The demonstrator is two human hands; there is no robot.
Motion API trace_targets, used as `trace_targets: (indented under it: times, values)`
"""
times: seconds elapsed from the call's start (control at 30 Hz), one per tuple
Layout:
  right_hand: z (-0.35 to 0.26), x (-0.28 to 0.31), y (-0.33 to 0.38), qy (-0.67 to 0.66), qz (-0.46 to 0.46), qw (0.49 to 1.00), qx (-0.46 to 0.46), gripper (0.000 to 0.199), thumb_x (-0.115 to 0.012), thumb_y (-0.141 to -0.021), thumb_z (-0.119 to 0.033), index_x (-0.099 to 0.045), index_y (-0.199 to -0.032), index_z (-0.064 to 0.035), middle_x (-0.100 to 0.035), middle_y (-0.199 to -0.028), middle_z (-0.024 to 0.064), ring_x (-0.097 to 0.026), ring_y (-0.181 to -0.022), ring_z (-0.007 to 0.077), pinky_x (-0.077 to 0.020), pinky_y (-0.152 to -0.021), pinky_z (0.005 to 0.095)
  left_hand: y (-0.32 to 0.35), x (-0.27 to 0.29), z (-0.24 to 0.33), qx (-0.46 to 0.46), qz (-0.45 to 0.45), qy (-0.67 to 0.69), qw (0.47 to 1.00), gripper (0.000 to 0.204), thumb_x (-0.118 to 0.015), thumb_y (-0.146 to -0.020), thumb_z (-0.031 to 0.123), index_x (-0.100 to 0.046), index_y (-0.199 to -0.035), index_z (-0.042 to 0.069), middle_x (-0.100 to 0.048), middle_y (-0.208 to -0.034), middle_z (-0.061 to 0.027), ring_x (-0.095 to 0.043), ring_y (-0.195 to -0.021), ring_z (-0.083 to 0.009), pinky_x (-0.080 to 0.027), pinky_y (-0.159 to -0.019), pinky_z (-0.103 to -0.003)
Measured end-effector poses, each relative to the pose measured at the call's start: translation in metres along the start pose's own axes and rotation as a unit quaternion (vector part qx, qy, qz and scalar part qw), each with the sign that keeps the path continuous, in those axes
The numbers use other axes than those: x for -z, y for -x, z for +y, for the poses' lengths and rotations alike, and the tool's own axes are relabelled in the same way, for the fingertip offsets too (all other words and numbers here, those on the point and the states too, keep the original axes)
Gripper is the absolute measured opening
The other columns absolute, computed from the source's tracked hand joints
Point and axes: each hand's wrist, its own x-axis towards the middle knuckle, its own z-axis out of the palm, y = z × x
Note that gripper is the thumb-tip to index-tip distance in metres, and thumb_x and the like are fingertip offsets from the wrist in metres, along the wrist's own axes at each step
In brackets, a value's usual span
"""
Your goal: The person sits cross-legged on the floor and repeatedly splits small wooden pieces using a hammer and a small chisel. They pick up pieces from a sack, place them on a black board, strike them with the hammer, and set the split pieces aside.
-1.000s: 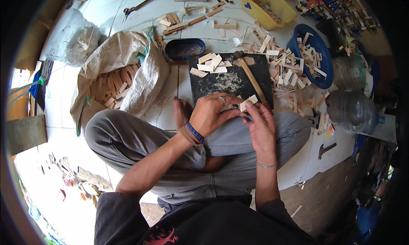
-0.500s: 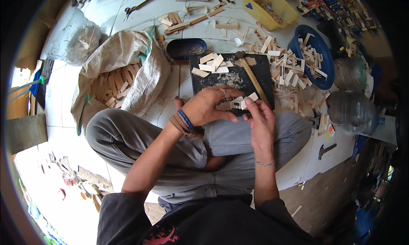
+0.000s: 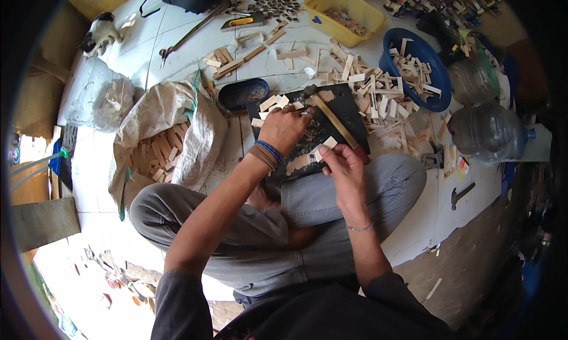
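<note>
Between the thumb and fingers of my right hand (image 3: 345, 167) is a small pale wooden piece (image 3: 329, 143), with a small dark part beside its lower end. My left hand (image 3: 284, 129) reaches over the black board (image 3: 310, 136), back of the hand up, at the pile of short wood blocks (image 3: 276, 101). Its fingers bend downward and their tips are hidden, so whether they touch or grip a block does not show. A hammer (image 3: 334, 123) with a wooden handle lies slantwise on the board, just beyond my right hand.
A sack of wood offcuts (image 3: 198, 130) stands left, beside a blue oval dish (image 3: 242, 84). Loose wood pieces (image 3: 378, 97) spread right toward a blue basin (image 3: 441, 97). A yellow tub (image 3: 313, 21) and a handsaw lie farther back. Another hammer (image 3: 461, 194) and plastic bottles sit right.
My left hand has left the wooden piece and moved forward to the block pile. My right hand still holds the piece, slightly lower and left in view. The view has shifted, showing a cat.
</note>
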Motion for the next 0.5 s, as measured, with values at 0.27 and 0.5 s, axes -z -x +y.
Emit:
trace_targets:
  times: [0.27,0.5]
  values:
    - [0.004,0.0,0.0,-0.024,0.004,1.0,-0.001,0.018,-0.078,-0.097,-0.017,-0.063,-0.099,-0.0075,-0.071,-0.091,-0.0001,-0.059,-0.078,0.0032,-0.044,-0.063,0.022,-0.005,-0.006,0.005,-0.045,-0.023,-0.017,0.999,0.048,-0.059,-0.091,0.009,-0.061,-0.139,0.011,-0.073,-0.083,-0.01,-0.074,-0.081,-0.027,-0.058,-0.069,-0.039]
    - [0.002,0.001,0.0,-0.007,0.005,1.0,0.001,0.016,-0.077,-0.098,-0.017,-0.063,-0.098,-0.0082,-0.071,-0.093,-0.0003,-0.058,-0.079,0.003,-0.0434,-0.063,0.0218,0.011,0.006,-0.013,0.207,-0.003,0.561,0.802,0.049,-0.075,-0.088,0.006,-0.063,-0.134,-0.005,-0.077,-0.096,-0.0138,-0.076,-0.092,-0.0186,-0.06,-0.08,-0.031]
